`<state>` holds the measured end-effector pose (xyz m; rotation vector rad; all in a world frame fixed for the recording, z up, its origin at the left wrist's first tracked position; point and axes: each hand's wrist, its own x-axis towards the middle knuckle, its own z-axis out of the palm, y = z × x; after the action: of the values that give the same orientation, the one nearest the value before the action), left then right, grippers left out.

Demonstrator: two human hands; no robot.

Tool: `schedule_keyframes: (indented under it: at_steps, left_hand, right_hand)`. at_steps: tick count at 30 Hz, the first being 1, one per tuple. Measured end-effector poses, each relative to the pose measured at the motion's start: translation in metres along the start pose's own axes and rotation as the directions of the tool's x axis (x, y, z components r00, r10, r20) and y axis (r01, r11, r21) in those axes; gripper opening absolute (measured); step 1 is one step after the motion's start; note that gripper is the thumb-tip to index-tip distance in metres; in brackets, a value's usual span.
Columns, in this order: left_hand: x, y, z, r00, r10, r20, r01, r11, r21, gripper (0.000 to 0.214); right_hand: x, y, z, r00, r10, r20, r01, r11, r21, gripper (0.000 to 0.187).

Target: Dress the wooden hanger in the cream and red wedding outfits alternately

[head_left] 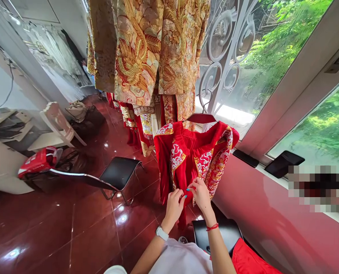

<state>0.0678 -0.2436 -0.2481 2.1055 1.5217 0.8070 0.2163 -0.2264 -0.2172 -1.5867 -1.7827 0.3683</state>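
Note:
A red jacket with gold and silver embroidery hangs from a dark hanger in front of me, its front panels hanging apart. My left hand, below a pale watch, pinches red cloth low on the jacket's front. Just to the right and slightly higher, my right hand, with a red string on its wrist, also has its fingers closed on the front of the jacket. The fingertips of both hands almost meet. Exactly which edge or tie they grip is too small to make out.
Gold embroidered garments hang behind the jacket. A black chair stands at left, another black seat close below my right arm. Red cloth lies at lower right. A dark tablet-like object rests on the windowsill.

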Motion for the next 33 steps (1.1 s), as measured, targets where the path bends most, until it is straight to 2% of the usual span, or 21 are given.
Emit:
schedule_keyframes:
  at_steps: [4, 9, 11, 14, 16, 18, 20, 22, 25, 27, 31, 33]
  left_hand:
    - [0.005, 0.003, -0.007, 0.997, 0.048, 0.056, -0.049, 0.999, 0.002, 0.018]
    - [-0.004, 0.003, -0.012, 0.993, 0.066, 0.096, -0.06, 0.996, -0.067, 0.015]
    - [-0.007, 0.008, -0.016, 0.996, 0.053, 0.071, -0.042, 0.988, -0.148, 0.012]
    - [0.0, 0.028, -0.026, 0.994, 0.016, -0.107, -0.049, 0.948, -0.314, 0.006]
    - [0.015, 0.046, -0.035, 0.979, 0.008, -0.203, -0.098, 0.894, -0.436, 0.015]
    - [0.034, 0.061, -0.043, 0.977, 0.009, -0.213, -0.122, 0.845, -0.521, 0.027]
    - [0.053, 0.069, -0.045, 0.982, -0.037, -0.185, -0.071, 0.834, -0.548, 0.041]
    - [0.068, 0.071, -0.042, 0.983, -0.111, -0.147, 0.015, 0.844, -0.537, 0.055]
    - [0.085, 0.072, -0.036, 0.982, -0.179, -0.058, 0.116, 0.819, -0.562, 0.06]
    - [0.094, 0.076, -0.035, 0.977, -0.211, -0.037, 0.135, 0.737, -0.663, 0.055]
    - [0.096, 0.083, -0.053, 0.984, -0.177, -0.011, 0.06, 0.391, -0.918, 0.032]
    - [0.086, 0.078, -0.066, 0.988, -0.146, 0.051, 0.09, 0.276, -0.957, 0.026]
  right_hand:
    - [-0.002, 0.003, -0.001, 0.999, 0.009, -0.047, -0.006, 0.998, 0.068, 0.024]
    - [0.009, 0.016, -0.034, 0.976, 0.096, -0.196, -0.054, 0.975, 0.214, 0.02]
    - [0.015, 0.015, -0.049, 0.989, 0.044, -0.142, -0.002, 0.959, 0.284, 0.018]
    - [0.015, 0.003, -0.059, 0.995, -0.1, -0.006, 0.095, 0.92, 0.38, 0.015]
    - [0.01, -0.007, -0.056, 0.987, -0.156, 0.03, 0.131, 0.906, 0.403, 0.013]
    - [0.003, -0.015, -0.047, 0.983, -0.179, 0.039, 0.15, 0.908, 0.392, 0.014]
    - [-0.001, -0.02, -0.038, 0.982, -0.188, 0.034, 0.162, 0.913, 0.374, 0.017]
    - [-0.003, -0.024, -0.032, 0.98, -0.195, 0.022, 0.174, 0.916, 0.361, 0.028]
    - [-0.004, -0.028, -0.028, 0.982, -0.191, 0.005, 0.179, 0.93, 0.322, 0.039]
    - [-0.005, -0.03, -0.026, 0.985, -0.173, -0.005, 0.168, 0.947, 0.274, 0.03]
    - [-0.011, -0.027, -0.023, 0.989, -0.143, -0.04, 0.148, 0.964, 0.222, 0.019]
    - [-0.014, -0.023, -0.023, 0.989, -0.121, -0.081, 0.137, 0.964, 0.228, 0.018]
